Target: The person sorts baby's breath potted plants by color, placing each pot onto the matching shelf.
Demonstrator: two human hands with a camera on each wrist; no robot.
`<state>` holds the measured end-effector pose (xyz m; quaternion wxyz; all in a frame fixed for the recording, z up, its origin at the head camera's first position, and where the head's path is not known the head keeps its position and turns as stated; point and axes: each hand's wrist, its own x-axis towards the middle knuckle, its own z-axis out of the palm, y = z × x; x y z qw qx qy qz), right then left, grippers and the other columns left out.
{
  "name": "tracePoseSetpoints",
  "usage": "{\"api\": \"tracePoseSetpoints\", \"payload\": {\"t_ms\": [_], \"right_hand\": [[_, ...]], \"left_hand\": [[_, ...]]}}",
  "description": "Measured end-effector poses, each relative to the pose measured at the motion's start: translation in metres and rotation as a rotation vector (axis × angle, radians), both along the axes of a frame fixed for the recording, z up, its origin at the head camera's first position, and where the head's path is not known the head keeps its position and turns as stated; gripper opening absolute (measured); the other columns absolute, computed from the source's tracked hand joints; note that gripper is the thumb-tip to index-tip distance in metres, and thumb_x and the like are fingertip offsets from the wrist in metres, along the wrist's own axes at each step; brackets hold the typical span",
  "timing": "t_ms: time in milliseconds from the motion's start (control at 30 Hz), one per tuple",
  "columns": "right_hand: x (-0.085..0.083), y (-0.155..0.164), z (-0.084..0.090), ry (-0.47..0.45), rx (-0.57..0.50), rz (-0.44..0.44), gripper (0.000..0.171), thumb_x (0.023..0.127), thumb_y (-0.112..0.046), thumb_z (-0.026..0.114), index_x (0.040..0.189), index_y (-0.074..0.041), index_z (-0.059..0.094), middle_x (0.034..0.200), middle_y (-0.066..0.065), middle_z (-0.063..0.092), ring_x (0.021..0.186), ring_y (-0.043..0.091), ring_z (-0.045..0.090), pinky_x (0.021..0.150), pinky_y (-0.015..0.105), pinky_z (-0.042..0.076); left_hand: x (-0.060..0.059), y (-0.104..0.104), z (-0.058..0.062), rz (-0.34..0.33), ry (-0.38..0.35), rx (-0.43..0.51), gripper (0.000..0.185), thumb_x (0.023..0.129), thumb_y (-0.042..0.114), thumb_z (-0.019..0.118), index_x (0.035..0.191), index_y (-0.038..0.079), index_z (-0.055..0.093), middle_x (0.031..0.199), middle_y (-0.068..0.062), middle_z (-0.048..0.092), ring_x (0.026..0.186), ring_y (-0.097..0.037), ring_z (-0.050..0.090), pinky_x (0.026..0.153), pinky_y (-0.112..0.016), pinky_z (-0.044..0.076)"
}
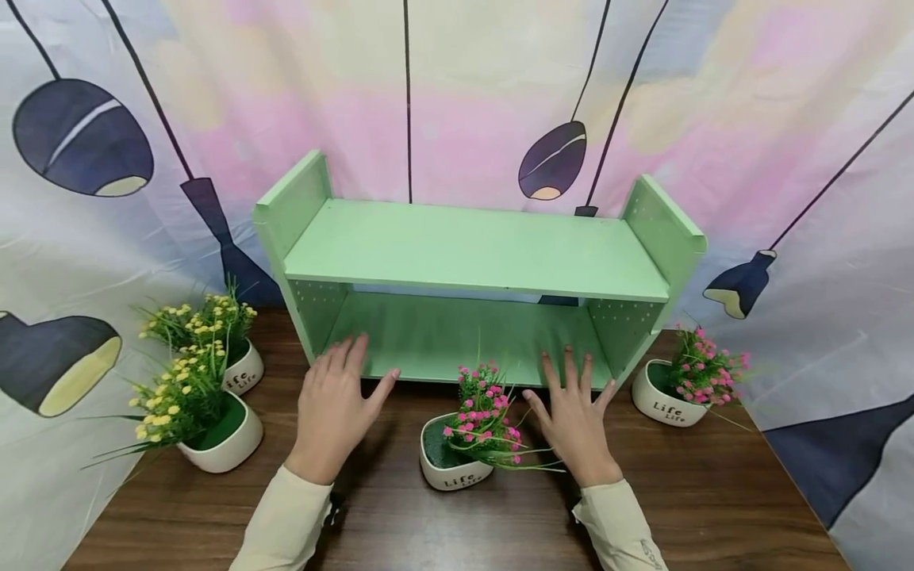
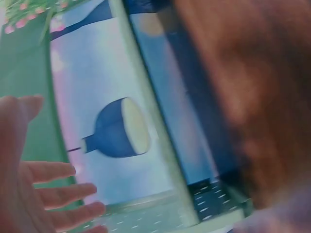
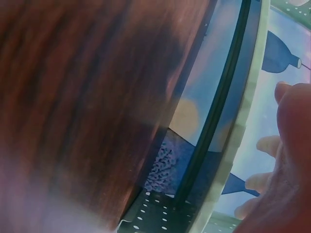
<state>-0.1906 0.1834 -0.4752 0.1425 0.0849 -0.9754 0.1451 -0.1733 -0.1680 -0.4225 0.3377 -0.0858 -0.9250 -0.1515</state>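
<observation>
A light green two-tier shelf (image 1: 471,246) stands at the back of the wooden table. My left hand (image 1: 333,412) is at the left front of its lower board (image 1: 443,329), fingers spread and thumb pointing inward. At the right front, my right hand (image 1: 577,428) has its fingers spread too. Neither holds anything; whether the fingertips touch the board I cannot tell. Between the hands sits a white pot (image 1: 457,476) with pink flowers (image 1: 489,416), some thin leaves reaching toward the right hand. In the left wrist view the left hand (image 2: 53,194) shows spread fingers beside the shelf.
Two white pots with yellow flowers stand left of the shelf, a nearer one (image 1: 228,444) and a farther one (image 1: 246,369). Another pink-flowered pot (image 1: 667,404) is to the right. A curtain (image 1: 464,103) with printed lamps hangs behind. The table's right edge (image 1: 793,476) slants forward.
</observation>
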Motion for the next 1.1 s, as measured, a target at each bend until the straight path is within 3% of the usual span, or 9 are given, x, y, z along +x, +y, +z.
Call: {"api": "tracePoseSetpoints", "payload": {"t_ms": [233,433,567,633,700,800,867,1000,1100], "right_hand": [[0.003,0.000,-0.001,0.015,0.004,-0.006,0.072,0.108,-0.050,0.055,0.167,-0.015,0.034,0.174,0.024,0.015,0.158,0.055,0.006,0.110,0.088,-0.002],[0.005,0.000,-0.001,-0.001,0.003,-0.012,0.071,0.107,-0.049,0.057,0.166,-0.014,0.036,0.173,0.025,0.015,0.158,0.056,0.008,0.110,0.088,-0.002],[0.007,-0.001,-0.001,-0.023,-0.014,-0.008,0.071,0.107,-0.048,0.057,0.165,-0.013,0.037,0.173,0.026,0.016,0.157,0.056,0.007,0.110,0.088,-0.003],[0.008,-0.002,-0.002,-0.032,-0.026,-0.007,0.070,0.108,-0.048,0.057,0.165,-0.013,0.038,0.173,0.026,0.016,0.158,0.056,0.007,0.110,0.088,-0.003],[0.008,-0.001,-0.002,-0.039,-0.036,-0.007,0.069,0.108,-0.048,0.057,0.164,-0.012,0.039,0.172,0.027,0.017,0.158,0.056,0.006,0.111,0.088,-0.003],[0.008,-0.001,-0.002,-0.046,-0.043,-0.009,0.069,0.108,-0.048,0.057,0.164,-0.012,0.039,0.172,0.027,0.016,0.158,0.056,0.006,0.111,0.087,-0.003],[0.008,0.000,-0.001,-0.038,-0.049,-0.010,0.069,0.107,-0.047,0.058,0.163,-0.012,0.040,0.172,0.027,0.017,0.157,0.056,0.007,0.111,0.087,-0.002],[0.008,0.001,-0.001,-0.030,-0.064,-0.011,0.069,0.107,-0.046,0.059,0.163,-0.011,0.040,0.172,0.027,0.017,0.157,0.056,0.007,0.111,0.087,-0.003],[0.010,0.000,-0.001,-0.042,-0.067,-0.009,0.069,0.108,-0.046,0.058,0.164,-0.012,0.039,0.173,0.027,0.015,0.158,0.056,0.005,0.111,0.086,-0.004]], "left_hand": [[0.013,-0.010,0.039,-0.081,0.144,0.219,0.043,0.097,0.028,0.078,0.130,0.002,0.071,0.117,-0.022,0.073,0.099,-0.042,0.072,0.076,-0.058,0.059],[0.011,-0.027,0.076,-0.107,0.242,0.424,0.029,0.100,0.016,0.075,0.126,0.002,0.074,0.105,-0.017,0.075,0.085,-0.032,0.075,0.073,-0.011,0.052],[0.008,-0.040,0.102,-0.057,0.219,0.491,0.033,0.101,0.020,0.072,0.129,0.001,0.072,0.109,-0.017,0.075,0.091,-0.033,0.076,0.075,0.001,0.043],[0.005,-0.045,0.112,-0.013,0.199,0.492,0.037,0.101,0.023,0.072,0.131,0.002,0.070,0.112,-0.017,0.074,0.096,-0.033,0.076,0.075,0.000,0.043],[0.001,-0.049,0.122,0.038,0.175,0.479,0.043,0.102,0.028,0.071,0.136,0.003,0.067,0.118,-0.018,0.073,0.101,-0.036,0.075,0.079,-0.013,0.052],[-0.008,-0.054,0.134,0.099,0.114,0.463,0.053,0.103,0.036,0.068,0.146,0.005,0.061,0.129,-0.021,0.069,0.108,-0.042,0.071,0.087,-0.044,0.058],[-0.016,-0.057,0.140,0.114,0.074,0.459,0.058,0.104,0.038,0.065,0.151,0.005,0.055,0.134,-0.023,0.066,0.111,-0.047,0.069,0.090,-0.065,0.051],[-0.029,-0.064,0.146,0.086,0.041,0.468,0.057,0.106,0.035,0.061,0.154,0.004,0.053,0.136,-0.025,0.066,0.115,-0.048,0.069,0.093,-0.066,0.051],[-0.034,-0.068,0.148,0.066,0.056,0.481,0.051,0.106,0.032,0.063,0.150,0.007,0.058,0.130,-0.024,0.069,0.113,-0.044,0.072,0.087,-0.041,0.057]]}}
